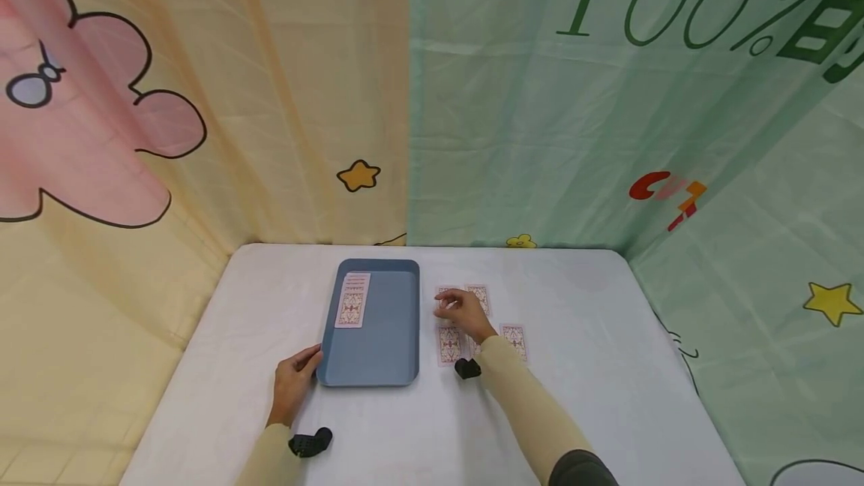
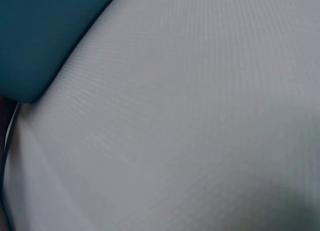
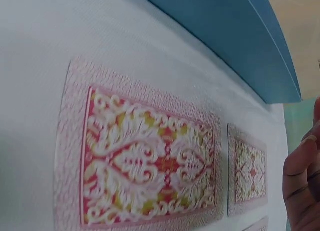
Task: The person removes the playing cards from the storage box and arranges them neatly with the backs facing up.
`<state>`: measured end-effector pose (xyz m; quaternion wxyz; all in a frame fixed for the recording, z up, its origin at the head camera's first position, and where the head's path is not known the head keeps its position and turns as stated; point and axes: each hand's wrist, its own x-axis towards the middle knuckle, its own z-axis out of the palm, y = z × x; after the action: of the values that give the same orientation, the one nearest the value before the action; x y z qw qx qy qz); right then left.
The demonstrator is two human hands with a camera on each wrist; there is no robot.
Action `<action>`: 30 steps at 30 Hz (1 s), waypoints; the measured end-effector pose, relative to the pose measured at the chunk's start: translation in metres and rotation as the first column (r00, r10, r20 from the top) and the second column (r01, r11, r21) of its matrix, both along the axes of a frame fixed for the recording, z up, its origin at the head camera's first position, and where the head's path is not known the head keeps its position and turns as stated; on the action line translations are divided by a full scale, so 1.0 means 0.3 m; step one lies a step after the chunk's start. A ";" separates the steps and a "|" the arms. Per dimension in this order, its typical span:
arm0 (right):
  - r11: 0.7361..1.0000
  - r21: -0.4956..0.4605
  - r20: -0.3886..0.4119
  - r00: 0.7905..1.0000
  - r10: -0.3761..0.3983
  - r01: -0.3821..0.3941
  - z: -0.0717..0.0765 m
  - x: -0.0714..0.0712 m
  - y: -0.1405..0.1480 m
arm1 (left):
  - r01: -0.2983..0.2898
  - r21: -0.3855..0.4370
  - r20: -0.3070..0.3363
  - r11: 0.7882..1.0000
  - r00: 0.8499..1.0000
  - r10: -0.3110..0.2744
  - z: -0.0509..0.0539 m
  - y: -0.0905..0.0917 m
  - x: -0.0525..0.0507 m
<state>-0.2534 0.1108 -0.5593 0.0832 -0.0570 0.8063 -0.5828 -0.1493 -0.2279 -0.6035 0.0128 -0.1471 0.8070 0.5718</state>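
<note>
In the head view, my left hand (image 1: pixel 295 381) holds the near-left edge of a blue-grey tray (image 1: pixel 381 366) between thumb and fingers. Several overlapping playing cards (image 1: pixel 352 306) lie face down at the tray's upper left. My right hand (image 1: pixel 466 312) hovers over a face-down playing card (image 1: pixel 442 294) to the right of the tray, thumb and forefinger apart with nothing visible between them. That card (image 3: pixel 247 168) lies flat in the right wrist view, the fingers (image 3: pixel 301 176) beyond it at the right edge. A nearer card (image 3: pixel 150 156) fills the middle there.
Other face-down cards lie about the right hand: one behind it (image 1: pixel 478 298), one at the far right (image 1: pixel 514 340), and one partly under the wrist (image 1: pixel 474 348). A white cloth covers the table (image 1: pixel 574 306). Printed curtains (image 1: pixel 513 133) stand behind it.
</note>
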 end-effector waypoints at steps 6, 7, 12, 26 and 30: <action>0.999 -0.009 -0.022 0.999 0.036 -0.036 0.027 -0.021 -0.086 | 0.004 0.015 0.001 1.000 1.000 -0.004 0.009 0.001 0.003; 0.999 -0.010 -0.024 0.999 0.041 -0.041 0.031 -0.025 -0.099 | 0.004 0.014 0.001 1.000 1.000 -0.004 0.009 0.001 0.002; 0.998 -0.007 -0.037 0.997 0.066 -0.067 0.036 -0.043 -0.155 | 0.003 -0.001 0.004 1.000 1.000 -0.003 0.000 0.001 -0.001; 0.997 0.014 -0.068 0.995 0.079 -0.078 0.049 -0.056 -0.303 | -0.016 0.001 0.001 1.000 1.000 0.016 -0.002 0.000 -0.007; 0.996 0.021 -0.077 0.993 0.085 -0.083 0.041 -0.060 -0.336 | -0.015 -0.008 -0.001 1.000 1.000 0.015 -0.002 -0.003 -0.002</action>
<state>-0.2714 0.0100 -0.5469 0.0766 -0.1127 0.8110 -0.5690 -0.1500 -0.2289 -0.6042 0.0074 -0.1530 0.8081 0.5687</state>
